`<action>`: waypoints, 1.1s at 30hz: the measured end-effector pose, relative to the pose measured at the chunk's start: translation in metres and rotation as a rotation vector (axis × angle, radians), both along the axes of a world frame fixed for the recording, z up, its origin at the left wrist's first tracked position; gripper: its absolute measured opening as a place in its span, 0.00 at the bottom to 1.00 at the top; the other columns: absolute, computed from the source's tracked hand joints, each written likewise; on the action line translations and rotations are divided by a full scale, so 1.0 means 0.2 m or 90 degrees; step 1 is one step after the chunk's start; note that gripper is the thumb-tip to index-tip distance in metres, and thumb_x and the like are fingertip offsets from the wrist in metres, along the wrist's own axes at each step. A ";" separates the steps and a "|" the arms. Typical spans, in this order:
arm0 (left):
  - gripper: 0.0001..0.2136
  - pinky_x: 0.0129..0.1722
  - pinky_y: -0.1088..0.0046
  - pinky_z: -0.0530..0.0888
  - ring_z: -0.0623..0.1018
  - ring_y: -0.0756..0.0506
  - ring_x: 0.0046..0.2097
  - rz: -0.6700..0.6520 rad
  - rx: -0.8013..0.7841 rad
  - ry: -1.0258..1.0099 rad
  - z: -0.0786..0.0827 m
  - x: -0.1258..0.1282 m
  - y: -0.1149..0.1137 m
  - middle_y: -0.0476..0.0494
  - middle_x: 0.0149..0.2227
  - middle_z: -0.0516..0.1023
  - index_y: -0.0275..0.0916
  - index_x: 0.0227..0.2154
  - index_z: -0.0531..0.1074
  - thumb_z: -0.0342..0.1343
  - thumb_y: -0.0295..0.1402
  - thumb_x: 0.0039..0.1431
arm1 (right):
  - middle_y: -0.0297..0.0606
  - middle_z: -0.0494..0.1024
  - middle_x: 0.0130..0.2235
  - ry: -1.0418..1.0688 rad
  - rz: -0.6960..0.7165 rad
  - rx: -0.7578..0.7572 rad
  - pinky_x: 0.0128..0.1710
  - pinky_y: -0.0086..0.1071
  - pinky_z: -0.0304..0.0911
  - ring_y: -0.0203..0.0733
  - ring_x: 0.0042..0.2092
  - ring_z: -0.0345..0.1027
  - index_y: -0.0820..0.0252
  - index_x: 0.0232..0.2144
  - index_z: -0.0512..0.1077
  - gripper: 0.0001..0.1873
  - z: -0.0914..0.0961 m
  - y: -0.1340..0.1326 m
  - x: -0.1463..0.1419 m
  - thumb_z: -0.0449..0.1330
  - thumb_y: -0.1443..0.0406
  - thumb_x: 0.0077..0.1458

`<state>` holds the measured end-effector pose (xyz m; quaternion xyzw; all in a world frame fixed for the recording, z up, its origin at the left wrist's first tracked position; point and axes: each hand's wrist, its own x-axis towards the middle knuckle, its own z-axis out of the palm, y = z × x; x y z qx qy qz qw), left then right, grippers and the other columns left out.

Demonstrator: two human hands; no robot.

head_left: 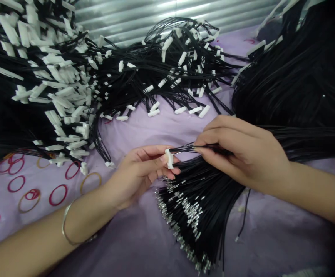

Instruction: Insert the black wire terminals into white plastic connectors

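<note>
Between the thumb and fingers of my left hand is a white connector housing, held upright on its short side. Several black wires run from the housing toward the right. My right hand pinches these wires a short way from the housing. Just below both hands lies a fanned bundle of black wires with bare silvery metal terminals at the ends. The tips of the right fingers partly hide the pinched wires.
A large heap of black wires with white connectors fills the left, and more connectored wires lie at the back. At right is a thick mass of black wires. Red and yellow rubber bands lie on the purple cloth.
</note>
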<state>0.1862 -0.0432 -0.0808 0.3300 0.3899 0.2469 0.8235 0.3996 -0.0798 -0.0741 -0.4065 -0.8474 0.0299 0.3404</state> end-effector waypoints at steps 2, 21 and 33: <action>0.04 0.29 0.82 0.75 0.79 0.52 0.29 -0.004 0.005 0.003 0.00 0.00 0.00 0.45 0.31 0.80 0.32 0.32 0.78 0.61 0.24 0.53 | 0.41 0.71 0.34 -0.014 0.010 0.017 0.37 0.30 0.64 0.35 0.36 0.64 0.67 0.36 0.70 0.04 0.00 0.00 0.00 0.55 0.72 0.59; 0.03 0.30 0.83 0.74 0.78 0.53 0.29 -0.019 -0.005 -0.001 0.00 0.00 0.01 0.47 0.30 0.79 0.33 0.31 0.78 0.61 0.24 0.53 | 0.40 0.69 0.34 -0.102 0.040 0.067 0.35 0.30 0.63 0.37 0.35 0.62 0.66 0.37 0.69 0.05 0.02 0.01 0.02 0.54 0.71 0.60; 0.04 0.31 0.83 0.75 0.79 0.53 0.30 -0.032 0.005 0.001 -0.01 0.00 0.01 0.47 0.31 0.80 0.34 0.32 0.79 0.61 0.25 0.53 | 0.38 0.70 0.33 -0.076 0.046 0.065 0.34 0.28 0.63 0.35 0.34 0.63 0.66 0.35 0.70 0.05 0.01 0.01 0.01 0.55 0.72 0.59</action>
